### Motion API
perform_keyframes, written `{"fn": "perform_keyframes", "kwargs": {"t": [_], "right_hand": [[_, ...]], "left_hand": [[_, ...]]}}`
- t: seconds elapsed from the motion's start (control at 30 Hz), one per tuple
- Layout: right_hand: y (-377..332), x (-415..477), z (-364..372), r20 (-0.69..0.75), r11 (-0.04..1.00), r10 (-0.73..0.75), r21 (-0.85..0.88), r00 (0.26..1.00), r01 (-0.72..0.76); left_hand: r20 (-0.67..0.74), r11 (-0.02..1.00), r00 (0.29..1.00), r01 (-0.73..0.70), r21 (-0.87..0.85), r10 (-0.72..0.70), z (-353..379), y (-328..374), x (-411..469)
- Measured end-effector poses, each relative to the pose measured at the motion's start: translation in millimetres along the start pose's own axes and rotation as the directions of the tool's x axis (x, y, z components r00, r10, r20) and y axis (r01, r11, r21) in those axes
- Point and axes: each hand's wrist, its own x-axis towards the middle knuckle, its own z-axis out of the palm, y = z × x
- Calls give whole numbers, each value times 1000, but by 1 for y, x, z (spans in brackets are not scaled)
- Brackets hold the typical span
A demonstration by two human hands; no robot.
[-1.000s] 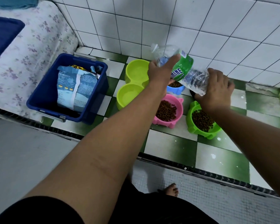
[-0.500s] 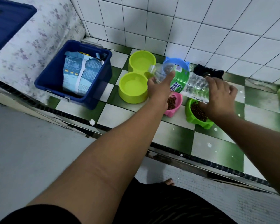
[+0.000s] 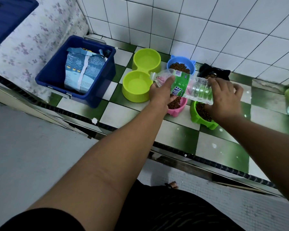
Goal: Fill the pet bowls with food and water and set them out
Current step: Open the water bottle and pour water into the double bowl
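We clasp the clear green-labelled plastic bottle point(image 3: 198, 88) in left hand point(image 3: 162, 93) and right hand point(image 3: 223, 97); a wobble risks splashing past the lime-green plastic double bowl point(image 3: 129, 95).

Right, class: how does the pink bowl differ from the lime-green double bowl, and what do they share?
The pink bowl has one well; the lime-green double bowl has two joined wells. The pink bowl holds brown kibble; the double bowl shows none. The pink bowl is partly hidden by the bottle; the double bowl is in full view. Both stand on checkered tiles.
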Motion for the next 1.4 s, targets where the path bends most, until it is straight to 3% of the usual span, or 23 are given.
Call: {"fn": "perform_keyframes", "kwargs": {"t": [0.93, 1.4], "right_hand": [[-8, -6, -12, -55, 998, -28, -60, 998, 25], [-17, -11, -5, -103, 997, 17, 78, 995, -9]], "left_hand": [[22, 999, 999, 37, -23, -36, -12, 0, 2], [30, 998, 998, -57, -34, 58, -19, 6, -4]]}}
